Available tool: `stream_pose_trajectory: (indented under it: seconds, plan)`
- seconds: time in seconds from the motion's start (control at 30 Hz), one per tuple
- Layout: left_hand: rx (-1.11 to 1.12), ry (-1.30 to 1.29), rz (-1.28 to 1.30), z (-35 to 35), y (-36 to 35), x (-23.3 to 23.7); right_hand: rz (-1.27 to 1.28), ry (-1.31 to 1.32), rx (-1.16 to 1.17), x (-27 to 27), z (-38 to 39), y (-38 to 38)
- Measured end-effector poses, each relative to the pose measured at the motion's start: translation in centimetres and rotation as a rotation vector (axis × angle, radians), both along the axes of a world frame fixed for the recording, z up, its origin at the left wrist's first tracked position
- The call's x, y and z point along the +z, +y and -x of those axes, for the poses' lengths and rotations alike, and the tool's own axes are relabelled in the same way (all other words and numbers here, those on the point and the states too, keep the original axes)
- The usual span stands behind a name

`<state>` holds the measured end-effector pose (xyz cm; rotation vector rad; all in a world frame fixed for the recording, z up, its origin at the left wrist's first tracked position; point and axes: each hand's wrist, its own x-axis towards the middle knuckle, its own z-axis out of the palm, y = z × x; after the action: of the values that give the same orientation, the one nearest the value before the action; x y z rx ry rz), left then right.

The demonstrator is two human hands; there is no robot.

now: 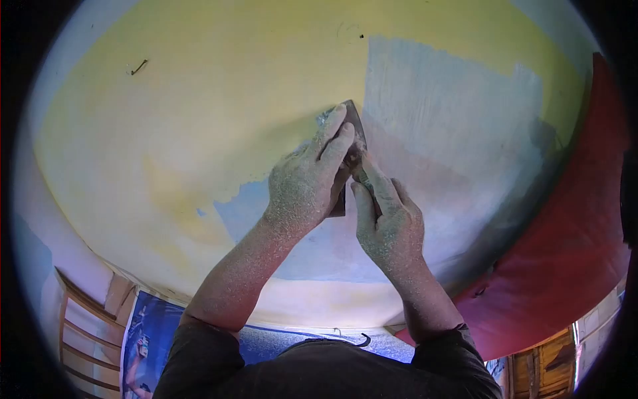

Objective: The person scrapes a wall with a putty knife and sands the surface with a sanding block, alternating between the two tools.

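A dark flat scraper [356, 126] stands against the painted wall [226, 120], its lower end showing beneath my left hand. My left hand [302, 183], coated in pale dust, is closed around the scraper with its fingers pointing up along the blade. Just to the right, my right hand [395, 223] pinches the tool's near side with thumb and forefinger. Both hands hide the scraper's middle, so its handle cannot be made out. Right of the blade lies a bare grey-blue patch [442, 100] where the yellow coat is gone; a smaller blue patch [246, 206] shows at the left.
A bent nail or hook [139, 66] sticks out of the wall at upper left, and a small dark hole [361, 36] is near the top. Red cloth [558, 253] hangs on the right. A wooden rack [90, 336] and a blue poster [151, 339] are at lower left.
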<state>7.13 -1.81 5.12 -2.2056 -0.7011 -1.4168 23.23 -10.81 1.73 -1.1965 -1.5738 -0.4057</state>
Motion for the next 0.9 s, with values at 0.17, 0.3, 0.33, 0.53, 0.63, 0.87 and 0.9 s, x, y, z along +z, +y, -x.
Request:
stream_pose_trajectory:
  seconds: [0.17, 0.3, 0.33, 0.53, 0.63, 0.87, 0.9]
  plan:
    - [-0.032, 0.06, 0.093, -1.2, -0.9, -3.1, 0.126, 0.006, -0.07, -3.4, -1.3, -2.3]
    - [-0.055, 0.053, 0.11, -1.2, -1.3, -1.8, 0.066, -0.002, -0.083, -1.6, -0.8, -2.1]
    - [-0.086, 0.035, 0.073, -1.2, -0.8, -1.3, 0.046, -0.002, -0.072, -1.4, -0.8, -2.2]
    - [0.0, 0.138, 0.098, -1.1, -1.3, -1.6, 0.068, 0.002, -0.068, -1.6, -1.1, -2.0]
    - [0.018, 0.104, 0.017, -0.8, -0.7, 0.7, 0.031, 0.009, -0.068, -0.9, -0.7, -1.0]
    - [-0.024, 0.058, 0.034, -1.0, 0.0, -1.6, 0.057, 0.014, -0.095, -1.2, -0.4, -1.2]
    - [-0.005, 0.048, 0.008, -1.0, 0.1, -1.1, 0.047, 0.015, -0.088, -1.4, -0.5, -1.1]
